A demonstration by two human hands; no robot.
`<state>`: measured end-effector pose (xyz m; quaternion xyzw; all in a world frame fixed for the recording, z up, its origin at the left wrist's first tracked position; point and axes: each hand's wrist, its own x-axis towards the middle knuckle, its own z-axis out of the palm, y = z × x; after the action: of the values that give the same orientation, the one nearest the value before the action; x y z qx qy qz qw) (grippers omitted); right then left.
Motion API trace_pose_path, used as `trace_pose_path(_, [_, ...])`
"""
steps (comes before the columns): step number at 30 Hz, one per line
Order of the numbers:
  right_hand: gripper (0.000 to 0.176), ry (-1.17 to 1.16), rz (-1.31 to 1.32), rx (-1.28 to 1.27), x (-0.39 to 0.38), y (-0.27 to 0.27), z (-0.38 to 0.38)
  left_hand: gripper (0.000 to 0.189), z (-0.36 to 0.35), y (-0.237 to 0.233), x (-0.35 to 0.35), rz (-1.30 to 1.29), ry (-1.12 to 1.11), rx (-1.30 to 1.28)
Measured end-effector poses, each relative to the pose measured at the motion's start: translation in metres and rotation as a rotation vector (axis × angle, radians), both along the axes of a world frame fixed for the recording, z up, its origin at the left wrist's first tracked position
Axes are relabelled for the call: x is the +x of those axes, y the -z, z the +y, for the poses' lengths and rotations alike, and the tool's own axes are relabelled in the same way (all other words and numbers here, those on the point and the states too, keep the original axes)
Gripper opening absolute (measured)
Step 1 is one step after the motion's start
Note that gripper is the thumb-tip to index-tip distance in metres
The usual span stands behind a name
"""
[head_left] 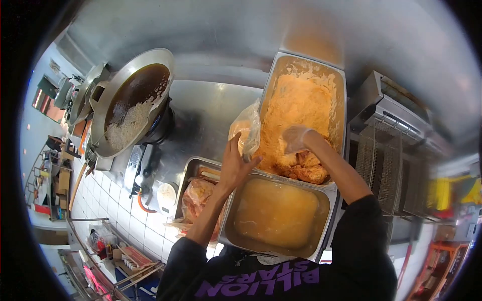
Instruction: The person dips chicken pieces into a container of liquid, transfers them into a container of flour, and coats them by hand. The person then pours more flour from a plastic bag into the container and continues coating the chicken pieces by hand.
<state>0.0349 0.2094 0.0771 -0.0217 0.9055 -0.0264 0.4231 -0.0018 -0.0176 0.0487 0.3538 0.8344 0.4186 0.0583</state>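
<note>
My left hand [235, 163] holds a clear plastic bag [247, 131], its fingers and thumb round the lower part; something orange shows through the plastic. The bag is at the left rim of a deep metal pan [343, 100] of orange breading flour [296, 98]. Inside that pan, my right hand [295, 139] wears a thin clear glove and reaches down into the flour. Its fingertips are hidden, so I cannot see whether they grip anything. Coated chicken pieces [309, 170] lie just below it, at the pan's near end.
Nearest my body is a pan of cloudy yellowish liquid [276, 213]. Left of it, a metal tray [193, 163] holds bagged raw meat [197, 198]. A large wok of dark oil [135, 90] stands on a burner at left. Wire fryer baskets [374, 160] are at right.
</note>
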Motion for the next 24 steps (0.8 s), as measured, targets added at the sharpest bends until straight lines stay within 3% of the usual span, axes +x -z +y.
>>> trace_pose_path(3, [0.043,0.187,-0.029,-0.020,0.031,-0.035,0.003,0.066,0.025,-0.007,-0.008,0.051,-0.060,-0.039])
trace_pose_path(5, [0.056,0.399,0.327,-0.167,0.061,-0.035,0.001,0.055,0.033,-0.004,-0.014,0.003,-0.060,-0.055])
trace_pose_path(6, [0.056,0.400,0.341,-0.159,0.072,-0.022,0.005,0.044,0.037,-0.001,-0.017,-0.053,-0.060,-0.083])
trace_pose_path(7, [0.056,0.474,0.510,-0.166,0.079,0.004,0.010,0.044,0.040,0.010,-0.024,-0.041,-0.055,-0.077])
trace_pose_path(8, [0.057,0.546,0.679,-0.175,0.084,0.019,0.014,0.032,0.042,0.023,-0.033,0.068,-0.085,-0.010])
trace_pose_path(9, [0.057,0.546,0.692,-0.173,0.088,0.020,0.016,0.021,0.041,0.028,-0.041,0.177,-0.117,0.057])
trace_pose_path(11, [0.054,0.799,0.618,-0.189,0.092,0.020,0.019,0.015,0.035,0.018,-0.056,0.167,-0.118,0.113])
trace_pose_path(15, [0.051,0.863,0.443,-0.254,0.093,0.036,0.040,0.010,0.026,-0.001,-0.092,0.245,-0.149,0.222])
trace_pose_path(17, [0.048,0.634,0.416,-0.091,0.095,0.038,0.038,0.010,0.025,-0.024,-0.097,0.268,-0.170,0.246])
trace_pose_path(21, [0.048,0.559,0.669,0.033,0.104,0.044,0.020,0.010,0.039,-0.087,-0.093,0.336,-0.116,0.326])
trace_pose_path(23, [0.054,0.719,0.796,-0.283,0.097,0.059,0.020,0.011,0.050,-0.127,-0.077,0.408,-0.035,0.368])
trace_pose_path(24, [0.054,0.724,0.800,-0.282,0.090,0.069,0.020,0.011,0.055,-0.145,-0.070,0.410,-0.029,0.368])
